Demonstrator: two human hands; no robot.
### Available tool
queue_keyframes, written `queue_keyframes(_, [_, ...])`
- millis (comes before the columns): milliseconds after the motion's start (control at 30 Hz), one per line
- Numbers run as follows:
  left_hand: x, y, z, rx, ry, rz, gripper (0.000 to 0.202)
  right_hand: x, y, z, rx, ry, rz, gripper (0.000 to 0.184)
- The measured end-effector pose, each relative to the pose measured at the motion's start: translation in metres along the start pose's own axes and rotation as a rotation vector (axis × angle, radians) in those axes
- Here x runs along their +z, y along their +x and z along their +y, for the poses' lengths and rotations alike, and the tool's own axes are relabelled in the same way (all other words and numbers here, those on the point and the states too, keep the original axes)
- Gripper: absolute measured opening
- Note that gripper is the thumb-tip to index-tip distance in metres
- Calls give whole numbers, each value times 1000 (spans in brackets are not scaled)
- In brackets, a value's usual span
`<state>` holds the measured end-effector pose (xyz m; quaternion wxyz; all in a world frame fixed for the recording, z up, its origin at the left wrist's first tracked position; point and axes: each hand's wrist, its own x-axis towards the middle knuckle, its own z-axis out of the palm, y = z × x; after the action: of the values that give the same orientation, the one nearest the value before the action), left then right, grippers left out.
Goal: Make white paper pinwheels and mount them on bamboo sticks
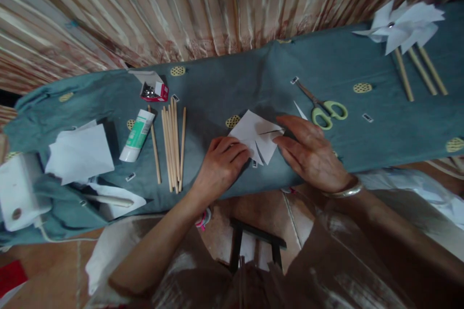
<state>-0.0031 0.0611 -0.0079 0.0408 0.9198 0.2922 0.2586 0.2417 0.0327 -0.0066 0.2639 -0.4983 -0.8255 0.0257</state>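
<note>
A white paper square (246, 128) with slits cut in from its corners lies on the blue-green cloth in front of me. My left hand (225, 163) is closed on its near left edge, fingers curled over the paper. At the right corner, beside a slit, my right hand (311, 153) has thumb and forefinger around the paper's edge. Just beyond that hand lie scissors (321, 107) with light green handles and a thin white paper sliver (300, 110).
Leftward are several wooden sticks (173, 147), a glue stick (137, 136), an open red box (155, 91) of small metal pieces, stacked white paper (85, 152) and a white device (20, 190) with a cable. Paper pinwheels (395, 29) on sticks lie at the far right.
</note>
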Motion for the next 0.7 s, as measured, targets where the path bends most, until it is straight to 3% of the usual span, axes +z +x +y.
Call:
queue_keyframes(167, [2, 0, 0, -5, -19, 7, 10, -3, -1, -3, -9, 8, -11, 29])
queue_keyframes(333, [4, 0, -2, -25, -41, 29, 11, -3, 1, -17, 15, 158, -81, 35])
queue_keyframes(700, [6, 1, -1, -104, -176, 26, 11, 1, 8, -27, 124, 298, -103, 15])
